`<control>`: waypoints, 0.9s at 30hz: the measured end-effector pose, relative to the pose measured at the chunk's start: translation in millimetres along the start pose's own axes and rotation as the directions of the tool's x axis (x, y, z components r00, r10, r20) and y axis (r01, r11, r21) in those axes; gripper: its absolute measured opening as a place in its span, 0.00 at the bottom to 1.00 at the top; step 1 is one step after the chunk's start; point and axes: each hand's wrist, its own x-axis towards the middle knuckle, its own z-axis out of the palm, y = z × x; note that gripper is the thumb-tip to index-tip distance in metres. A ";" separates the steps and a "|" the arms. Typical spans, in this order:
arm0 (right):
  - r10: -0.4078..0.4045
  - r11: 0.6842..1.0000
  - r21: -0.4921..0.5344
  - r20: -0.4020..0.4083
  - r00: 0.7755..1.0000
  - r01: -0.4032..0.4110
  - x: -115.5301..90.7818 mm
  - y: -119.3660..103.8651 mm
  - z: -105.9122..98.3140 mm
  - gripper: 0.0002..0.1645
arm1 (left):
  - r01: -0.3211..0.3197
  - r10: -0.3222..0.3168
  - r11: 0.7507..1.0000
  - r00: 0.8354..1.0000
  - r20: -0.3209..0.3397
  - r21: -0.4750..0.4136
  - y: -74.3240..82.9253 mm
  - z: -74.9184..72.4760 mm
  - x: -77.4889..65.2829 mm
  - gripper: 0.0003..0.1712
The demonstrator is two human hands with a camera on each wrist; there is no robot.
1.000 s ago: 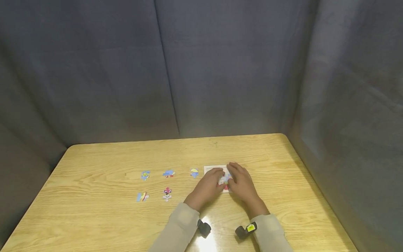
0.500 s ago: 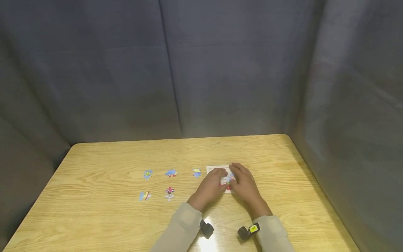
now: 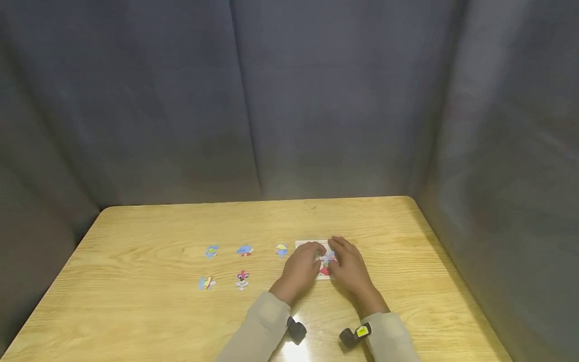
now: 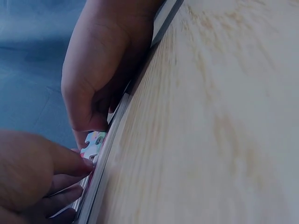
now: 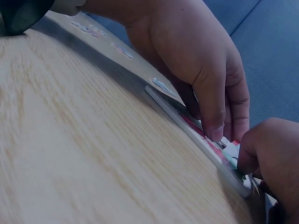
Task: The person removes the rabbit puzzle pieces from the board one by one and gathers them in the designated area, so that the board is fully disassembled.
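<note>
A white-bordered puzzle tray (image 3: 309, 242) lies flat on the table, partly covered by both hands. Red, white and light-blue puzzle pieces (image 3: 326, 260) show between the hands. My left hand (image 3: 298, 266) arches over the tray's left part, its thumb and fingers bent down onto a piece. From the other side my right hand (image 3: 350, 269) has thumb and fingertips at the pieces near the tray's right edge. In the left wrist view, a coloured puzzle piece (image 4: 95, 139) with a white tab sits under the right fingertips. The palms hide much of the picture.
Loose puzzle pieces lie left of the tray: one yellow and blue (image 3: 281, 250), one blue and red (image 3: 245, 250), one with a yellow star shape (image 3: 211, 251), one striped (image 3: 207, 283) and one with a face (image 3: 242, 280). Grey curtains (image 3: 289, 100) enclose the wooden table (image 3: 158, 311).
The head view shifts slightly. Both hands stay at the tray, with small finger movements over the pieces. The loose pieces keep their places on the table.
</note>
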 end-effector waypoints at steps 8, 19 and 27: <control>-0.008 1.000 0.010 -0.015 1.000 0.008 -0.3 -2.3 3.0 0.33 | 0.027 -0.026 0.998 0.999 -0.019 0.055 -4.4 1.4 3.6 0.14; -0.008 1.000 0.001 -0.001 1.000 0.008 0.3 -5.3 3.9 0.33 | 0.023 -0.022 0.997 1.000 -0.017 0.068 -10.1 -2.4 8.3 0.15; -0.019 1.000 -0.022 -0.008 1.000 0.019 0.0 -2.6 0.7 0.34 | 0.025 -0.025 1.000 0.999 0.024 -0.010 -10.9 -11.2 3.1 0.15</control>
